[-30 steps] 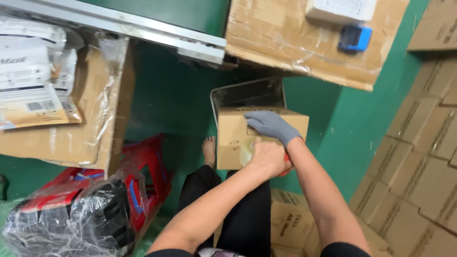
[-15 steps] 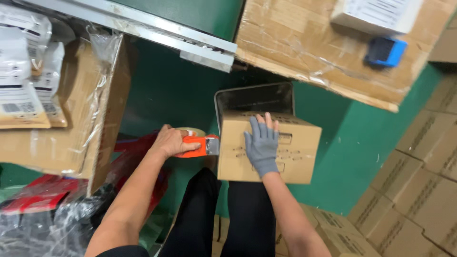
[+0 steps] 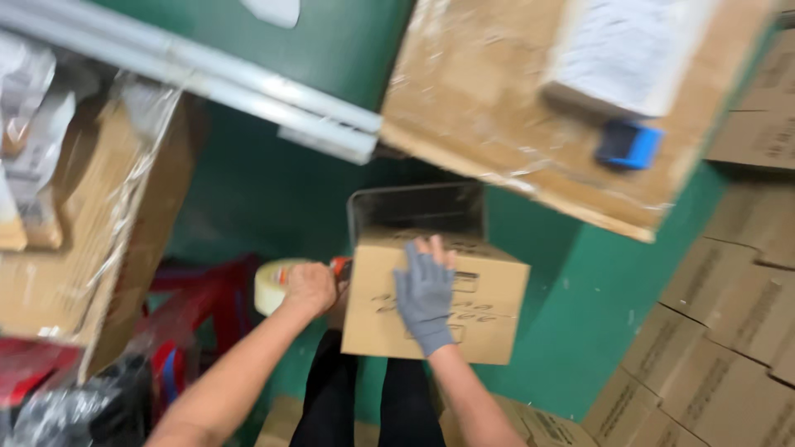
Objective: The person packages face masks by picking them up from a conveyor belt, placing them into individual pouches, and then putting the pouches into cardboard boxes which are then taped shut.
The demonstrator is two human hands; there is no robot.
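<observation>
Cardboard box (image 3: 464, 310), small and brown, resting on the lap above black-trousered legs (image 3: 364, 401), near the middle of the view, dark markings on its top face. Right hand (image 3: 425, 294), in a grey glove with bare fingertips, spread wide and pressed flat on the box top, fingers pointing to the far side. Left hand (image 3: 310, 287), bare, closed around the handle of a tape dispenser (image 3: 290, 281), held at the box's left edge; orange body just touching the cardboard, pale roll of tape sticking out to the left. Exact contact point of the dispenser with the box blurred, cannot tell more.

Just beyond the box, a dark open metal bin (image 3: 414, 211), its rim peeking over the far edge of the box. Farther off to the right, a large cardboard carton (image 3: 497, 108) wrapped in clear film, with a white package (image 3: 629, 54) and a small blue object (image 3: 629, 145) lying on top. On the far left, a grey metal rail (image 3: 207, 74) running diagonally, and under it more film-wrapped cartons (image 3: 91, 223). Near left, a red frame (image 3: 199, 306) and shiny plastic wrapping, blurred. Along the right side, flattened brown cartons (image 3: 729, 348) stacked over the green floor (image 3: 580, 314).
</observation>
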